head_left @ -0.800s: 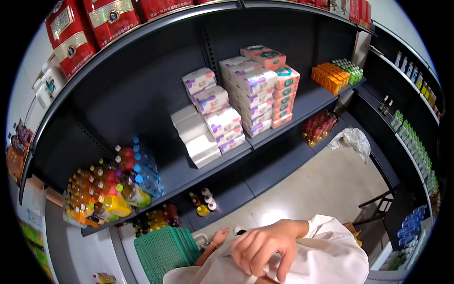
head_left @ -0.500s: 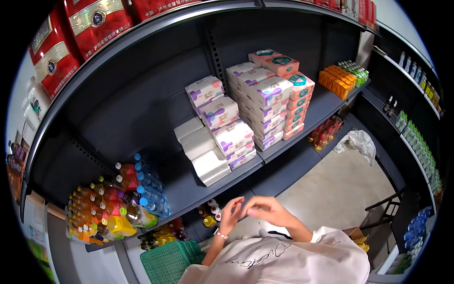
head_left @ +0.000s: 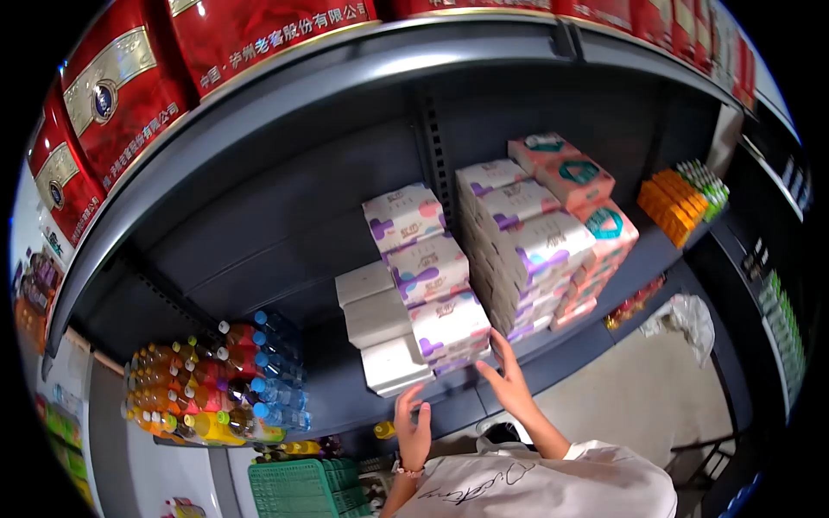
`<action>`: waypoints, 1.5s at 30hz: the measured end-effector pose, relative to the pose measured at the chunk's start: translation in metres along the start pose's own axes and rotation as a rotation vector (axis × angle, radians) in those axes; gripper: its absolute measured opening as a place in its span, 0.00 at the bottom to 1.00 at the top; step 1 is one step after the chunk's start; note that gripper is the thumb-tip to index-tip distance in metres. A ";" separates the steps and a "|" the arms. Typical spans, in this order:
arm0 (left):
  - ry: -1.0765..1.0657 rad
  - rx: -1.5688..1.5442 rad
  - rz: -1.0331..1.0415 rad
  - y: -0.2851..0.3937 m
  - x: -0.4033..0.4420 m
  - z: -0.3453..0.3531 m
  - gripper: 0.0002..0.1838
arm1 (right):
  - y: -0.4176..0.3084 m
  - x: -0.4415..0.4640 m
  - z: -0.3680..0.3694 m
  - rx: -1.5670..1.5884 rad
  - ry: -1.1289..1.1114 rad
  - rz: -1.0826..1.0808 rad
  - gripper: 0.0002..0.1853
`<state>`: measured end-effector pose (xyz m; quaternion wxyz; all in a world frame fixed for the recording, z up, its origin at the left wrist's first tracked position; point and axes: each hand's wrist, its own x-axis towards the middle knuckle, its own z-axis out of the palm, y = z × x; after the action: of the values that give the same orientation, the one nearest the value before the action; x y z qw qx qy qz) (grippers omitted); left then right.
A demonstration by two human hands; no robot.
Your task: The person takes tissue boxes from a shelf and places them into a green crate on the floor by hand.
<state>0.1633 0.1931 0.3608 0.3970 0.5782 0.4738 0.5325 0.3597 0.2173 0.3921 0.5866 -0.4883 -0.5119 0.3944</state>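
"Two bare hands in front of the middle shelf (head_left: 332,380), I see. How does the left hand (head_left: 414,427) look?"

"Its fingers are apart and gently bent, the thumb held away from them. It hangs just in front of the plain white packs (head_left: 393,367); I can't tell whether a fingertip meets them."

"And the right hand (head_left: 511,384)?"

"Stretched out, thumb and fingers well separated. The forefinger reaches the lower right corner of the patterned tissue packs (head_left: 451,324). Touching or only just beside, I can't say, but it isn't clamped on anything."

"Where are those packs, exactly?"

"On the middle shelf, near its front edge. They rise in steps toward the back, with the plain white ones close along their left side."

"What crowds the space?"

"To the right, a taller stack (head_left: 542,250) of similar packs, with pink packs (head_left: 604,226) beside it. Well to the left are blue-capped bottles (head_left: 283,388), then a cluster of drink bottles (head_left: 186,388). Overhead, the upper shelf (head_left: 389,59) juts out, bearing red boxes (head_left: 268,39)."

"Anything lower down?"

"A green basket (head_left: 294,490), left of the left hand, and a crumpled white bag (head_left: 684,324) off to the right."
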 end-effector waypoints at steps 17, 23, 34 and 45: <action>0.628 -0.426 0.094 -0.017 -0.014 0.093 0.33 | 0.061 0.026 -0.012 -0.021 -0.441 -0.602 0.43; 1.075 -0.441 0.297 0.044 -0.074 0.050 0.23 | 0.057 -0.019 0.030 0.337 -0.704 -0.394 0.41; 1.581 -0.327 0.258 0.105 -0.243 0.000 0.35 | -0.013 -0.165 0.124 0.716 -1.365 -0.044 0.45; 1.811 0.135 0.384 0.176 -0.432 -0.063 0.25 | -0.071 -0.378 0.210 1.438 -1.481 -0.052 0.33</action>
<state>0.1297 -0.2704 0.4344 -0.2541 0.0322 0.5294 0.8088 0.0875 -0.1256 0.3797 0.2860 0.3541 -0.3985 0.7963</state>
